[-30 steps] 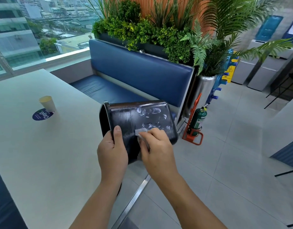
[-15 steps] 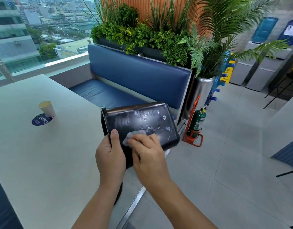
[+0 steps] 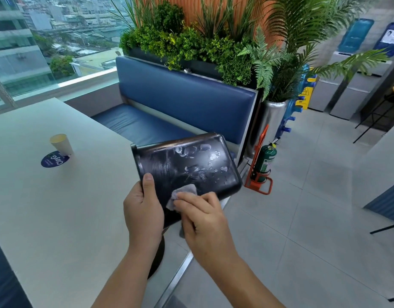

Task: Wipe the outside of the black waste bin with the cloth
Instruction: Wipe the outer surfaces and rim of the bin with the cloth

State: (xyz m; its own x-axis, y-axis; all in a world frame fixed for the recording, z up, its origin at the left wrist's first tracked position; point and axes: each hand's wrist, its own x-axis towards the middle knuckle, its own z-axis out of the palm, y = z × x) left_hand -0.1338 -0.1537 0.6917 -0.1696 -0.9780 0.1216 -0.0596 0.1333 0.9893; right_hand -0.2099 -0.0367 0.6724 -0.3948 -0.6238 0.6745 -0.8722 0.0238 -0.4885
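There, the bin (image 3: 187, 165) was held up on its side over the near corner of the table (image 3: 47, 207), its open rim to the left and its closed base to the right, in front of the bench (image 3: 180, 101). The left hand (image 3: 144, 210) gripped it near the rim, with the thumb lying flat on the upturned side; the other fingers were curled under the bin and out of sight. The right hand (image 3: 202, 221) had its fingers bent over the cloth (image 3: 182, 192), a small grey wad, and pressed it against the lower part of the bin's side, just beside the left thumb. Pale wet smears and blotches marked the glossy side above the cloth.

On the table, well apart from the hands, a paper cup (image 3: 60, 144) stood at the edge of a round blue sticker (image 3: 54, 161). A green extinguisher (image 3: 265, 165) stood in an orange stand on the floor beyond the bin, and plants (image 3: 191, 41) rose behind the bench.
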